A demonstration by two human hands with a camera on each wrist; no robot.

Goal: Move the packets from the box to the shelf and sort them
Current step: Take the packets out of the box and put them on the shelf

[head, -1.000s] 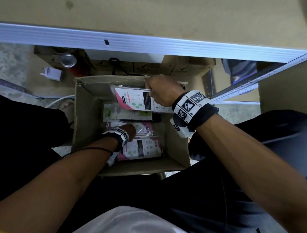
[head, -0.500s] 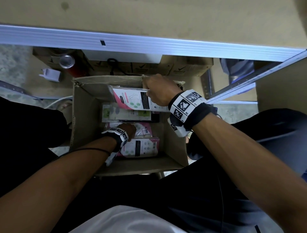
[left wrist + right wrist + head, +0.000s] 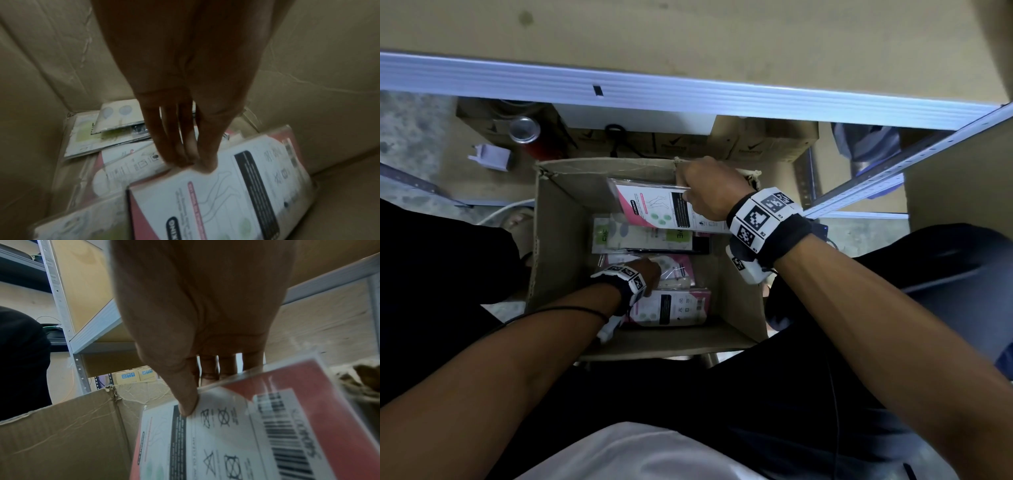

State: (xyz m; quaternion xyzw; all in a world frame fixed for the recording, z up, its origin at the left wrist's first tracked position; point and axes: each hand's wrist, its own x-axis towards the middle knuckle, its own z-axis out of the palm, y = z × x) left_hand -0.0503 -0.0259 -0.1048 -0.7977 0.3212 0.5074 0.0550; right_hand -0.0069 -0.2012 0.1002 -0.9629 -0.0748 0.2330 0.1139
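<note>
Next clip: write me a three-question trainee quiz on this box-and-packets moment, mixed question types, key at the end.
1. True or false: the right hand holds a pink packet near the top of the box.
2. The left hand is: A) on the shelf; B) deep in the box, fingers on a packet; C) holding the can.
3. Fill in: on the held packet, the right wrist view shows laundry symbols and a ____.

Key: 1 true; 2 B; 3 barcode.
</note>
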